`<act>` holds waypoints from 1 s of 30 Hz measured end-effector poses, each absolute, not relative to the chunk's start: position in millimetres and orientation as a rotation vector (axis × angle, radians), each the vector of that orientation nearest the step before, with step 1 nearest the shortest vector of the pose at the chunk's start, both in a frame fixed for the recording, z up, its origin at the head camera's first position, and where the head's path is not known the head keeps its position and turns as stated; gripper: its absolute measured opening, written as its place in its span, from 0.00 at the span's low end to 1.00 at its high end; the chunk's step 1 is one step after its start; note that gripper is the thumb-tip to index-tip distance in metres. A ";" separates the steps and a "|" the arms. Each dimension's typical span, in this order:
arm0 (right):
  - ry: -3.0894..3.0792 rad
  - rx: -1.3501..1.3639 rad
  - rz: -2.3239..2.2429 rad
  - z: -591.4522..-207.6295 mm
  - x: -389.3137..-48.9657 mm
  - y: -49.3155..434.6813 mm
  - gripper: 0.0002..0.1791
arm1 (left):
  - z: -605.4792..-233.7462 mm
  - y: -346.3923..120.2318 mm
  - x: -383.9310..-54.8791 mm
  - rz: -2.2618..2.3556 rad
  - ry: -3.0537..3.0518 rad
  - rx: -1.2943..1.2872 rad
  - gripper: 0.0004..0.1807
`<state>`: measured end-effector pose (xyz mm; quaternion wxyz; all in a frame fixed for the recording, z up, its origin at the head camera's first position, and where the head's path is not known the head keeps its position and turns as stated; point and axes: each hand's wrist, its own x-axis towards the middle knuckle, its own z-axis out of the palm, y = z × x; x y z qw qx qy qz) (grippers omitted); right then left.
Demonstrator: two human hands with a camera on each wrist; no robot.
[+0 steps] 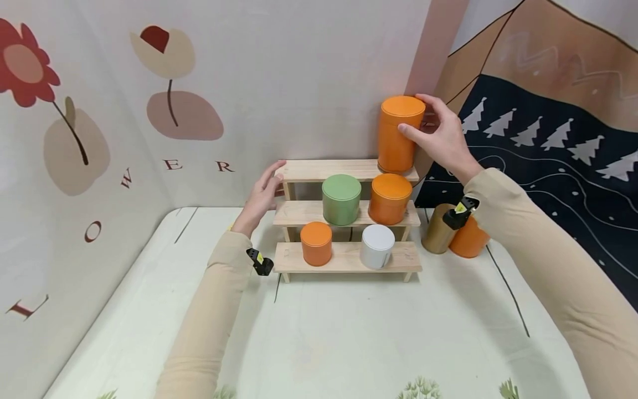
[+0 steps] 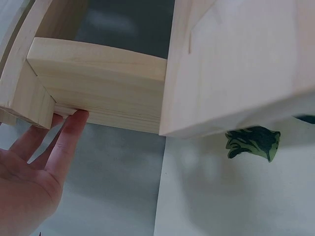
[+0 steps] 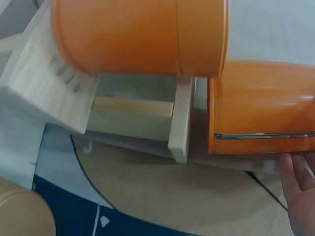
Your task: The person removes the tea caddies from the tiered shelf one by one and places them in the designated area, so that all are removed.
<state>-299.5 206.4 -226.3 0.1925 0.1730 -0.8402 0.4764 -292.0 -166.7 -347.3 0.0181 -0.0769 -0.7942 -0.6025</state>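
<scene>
My right hand point(image 1: 446, 136) grips a tall orange canister point(image 1: 401, 136) by its upper part, thumb in front and fingers behind. The canister stands upright at the right end of the top step of a wooden three-step rack point(image 1: 329, 170); whether its base touches the wood I cannot tell. In the right wrist view, a metallic seam runs along this canister point(image 3: 266, 108). At the rack's left end, my left hand point(image 1: 260, 198) touches the top step. The left wrist view shows the fingers point(image 2: 69, 142) fairly straight against the wooden support point(image 2: 98, 83).
On the middle step sit a green canister point(image 1: 341, 200) and an orange one point(image 1: 390, 199). Below them are a small orange canister point(image 1: 316, 245) and a white one point(image 1: 377, 247). A gold canister point(image 1: 436, 230) and another orange canister point(image 1: 470, 239) stand right of the rack on the table.
</scene>
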 end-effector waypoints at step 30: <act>-2.363 0.344 1.318 -240.8 -284.5 262.2 0.35 | -347.9 -167.8 -293.0 -1.830 -2.487 -0.228 0.25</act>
